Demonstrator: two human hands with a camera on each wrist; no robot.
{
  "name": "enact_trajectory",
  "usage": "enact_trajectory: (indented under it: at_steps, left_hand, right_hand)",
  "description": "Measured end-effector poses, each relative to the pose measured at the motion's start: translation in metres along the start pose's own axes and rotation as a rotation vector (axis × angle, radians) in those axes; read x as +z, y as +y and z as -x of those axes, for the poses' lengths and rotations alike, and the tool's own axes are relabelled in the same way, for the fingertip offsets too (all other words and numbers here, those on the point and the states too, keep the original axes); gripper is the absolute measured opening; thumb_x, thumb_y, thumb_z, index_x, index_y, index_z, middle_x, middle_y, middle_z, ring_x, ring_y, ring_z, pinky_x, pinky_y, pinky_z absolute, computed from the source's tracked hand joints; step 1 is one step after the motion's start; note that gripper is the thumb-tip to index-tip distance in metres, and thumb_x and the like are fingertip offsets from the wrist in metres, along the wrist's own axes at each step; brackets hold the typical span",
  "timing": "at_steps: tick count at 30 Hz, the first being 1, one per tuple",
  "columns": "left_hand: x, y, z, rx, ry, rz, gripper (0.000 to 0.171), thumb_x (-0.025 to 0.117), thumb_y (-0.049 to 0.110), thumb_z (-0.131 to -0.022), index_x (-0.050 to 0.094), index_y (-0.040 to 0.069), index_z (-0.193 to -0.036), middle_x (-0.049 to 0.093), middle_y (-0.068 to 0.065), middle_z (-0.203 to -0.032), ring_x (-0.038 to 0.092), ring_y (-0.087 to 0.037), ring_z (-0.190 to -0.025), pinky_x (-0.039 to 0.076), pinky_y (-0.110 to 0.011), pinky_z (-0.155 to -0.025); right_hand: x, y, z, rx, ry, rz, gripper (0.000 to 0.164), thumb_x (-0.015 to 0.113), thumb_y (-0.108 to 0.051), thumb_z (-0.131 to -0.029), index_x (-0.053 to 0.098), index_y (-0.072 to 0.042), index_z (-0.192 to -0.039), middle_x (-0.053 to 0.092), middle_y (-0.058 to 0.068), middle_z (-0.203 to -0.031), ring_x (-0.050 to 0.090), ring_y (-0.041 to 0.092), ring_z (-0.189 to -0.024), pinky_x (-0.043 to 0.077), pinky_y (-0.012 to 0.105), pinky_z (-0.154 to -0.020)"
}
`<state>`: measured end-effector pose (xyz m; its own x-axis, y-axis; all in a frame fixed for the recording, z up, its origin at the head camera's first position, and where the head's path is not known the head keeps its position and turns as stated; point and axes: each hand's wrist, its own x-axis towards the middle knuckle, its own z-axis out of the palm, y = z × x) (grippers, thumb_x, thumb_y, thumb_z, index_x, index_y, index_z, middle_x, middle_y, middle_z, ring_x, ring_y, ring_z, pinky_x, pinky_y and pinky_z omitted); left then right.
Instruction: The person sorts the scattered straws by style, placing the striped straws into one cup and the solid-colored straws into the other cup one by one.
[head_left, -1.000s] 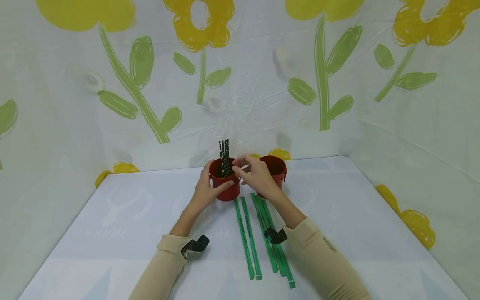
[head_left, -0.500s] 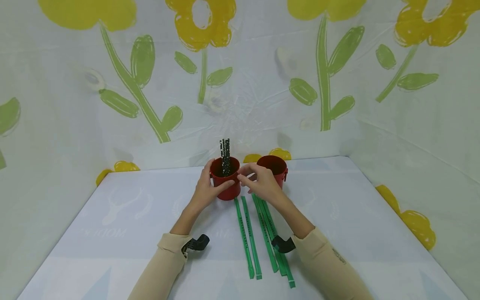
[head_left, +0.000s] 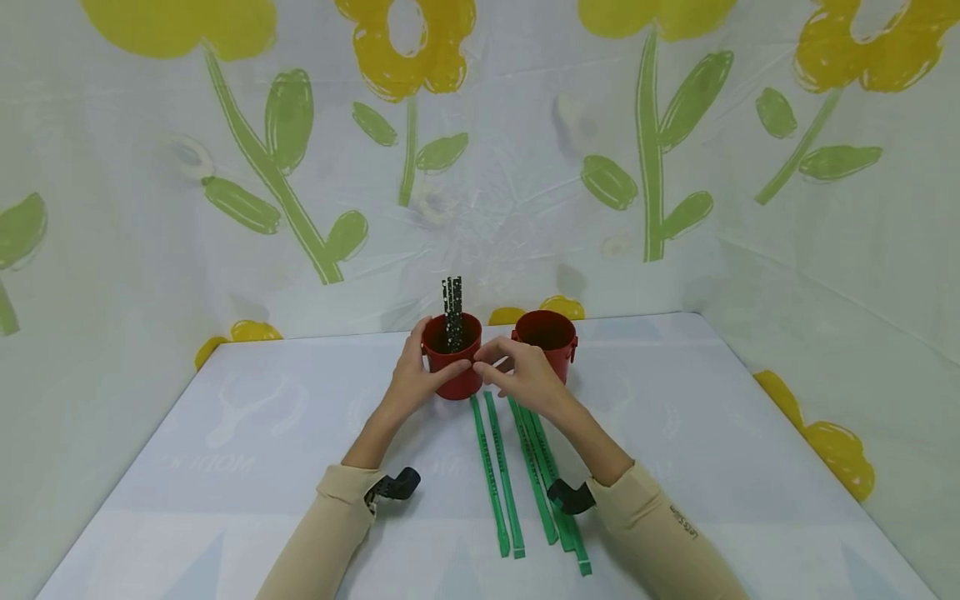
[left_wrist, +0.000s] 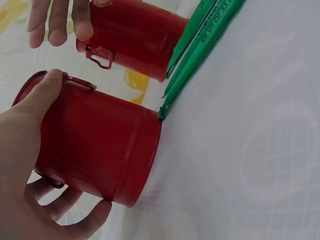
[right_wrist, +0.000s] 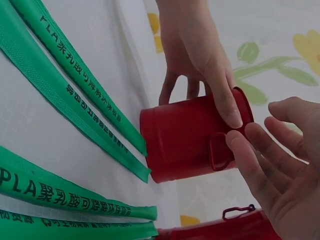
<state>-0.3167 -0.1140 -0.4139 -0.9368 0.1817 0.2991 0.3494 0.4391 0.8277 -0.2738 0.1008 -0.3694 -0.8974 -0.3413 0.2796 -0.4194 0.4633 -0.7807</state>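
My left hand [head_left: 415, 379] grips a small red metal bucket [left_wrist: 95, 135], thumb along its near side and fingers round the far side. Inside that bucket several black straws with white specks [head_left: 452, 312] stand upright, leaning together. At the bucket's right side is my right hand [head_left: 517, 371], its fingers bent and spread apart with nothing between them. In the right wrist view the right hand's fingertips [right_wrist: 240, 145] are right by the small wire handle [right_wrist: 217, 152]. A second red bucket [head_left: 561, 360] stands just behind the right hand, partly covered by it.
Several green wrapped straws [head_left: 491, 467] lie lengthwise on the white table [head_left: 285, 467], their far ends close to the buckets. The right forearm passes over the right-hand group. A flower-printed sheet [head_left: 495, 167] rises behind the table's back edge.
My right hand has drawn back from over the left bucket's rim, moving right and slightly down to its side. The left hand keeps its grip, and the straws stay in place.
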Motion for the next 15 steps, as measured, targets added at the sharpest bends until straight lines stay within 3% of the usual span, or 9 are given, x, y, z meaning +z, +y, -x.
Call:
enact_trajectory:
  at_steps: [3, 8, 15]
  left_hand:
    - [-0.0001, 0.0014, -0.0002, -0.005, -0.008, -0.007, 0.09, 0.076, 0.046, -0.082, 0.024, 0.025, -0.152, 0.042, 0.001, -0.147, 0.043, -0.02, -0.133, 0.044, -0.049, -0.108]
    - [-0.002, 0.0042, 0.0008, -0.02, -0.019, -0.022, 0.091, 0.076, 0.044, -0.083, 0.022, 0.025, -0.153, 0.041, -0.002, -0.149, 0.042, -0.022, -0.135, 0.043, -0.049, -0.109]
    - [-0.0054, 0.0058, 0.0027, -0.039, -0.01, -0.043, 0.096, 0.076, 0.048, -0.081, 0.019, 0.023, -0.155, 0.041, -0.005, -0.147, 0.043, -0.025, -0.13, 0.047, -0.051, -0.105]
  right_hand:
    - [0.001, -0.001, 0.0008, -0.017, -0.004, 0.021, 0.023, 0.068, -0.026, -0.092, 0.067, -0.013, -0.111, 0.073, 0.007, -0.108, 0.072, 0.02, -0.085, 0.058, 0.022, -0.062]
    - [0.0013, -0.0034, 0.0013, -0.046, -0.027, 0.056, 0.024, 0.068, -0.027, -0.093, 0.067, -0.014, -0.112, 0.073, 0.006, -0.108, 0.071, 0.021, -0.089, 0.058, 0.02, -0.064]
    - [-0.0058, -0.004, -0.0002, -0.14, 0.031, 0.122, 0.026, 0.071, -0.026, -0.09, 0.068, -0.011, -0.112, 0.074, 0.005, -0.106, 0.071, 0.018, -0.093, 0.06, 0.036, -0.081]
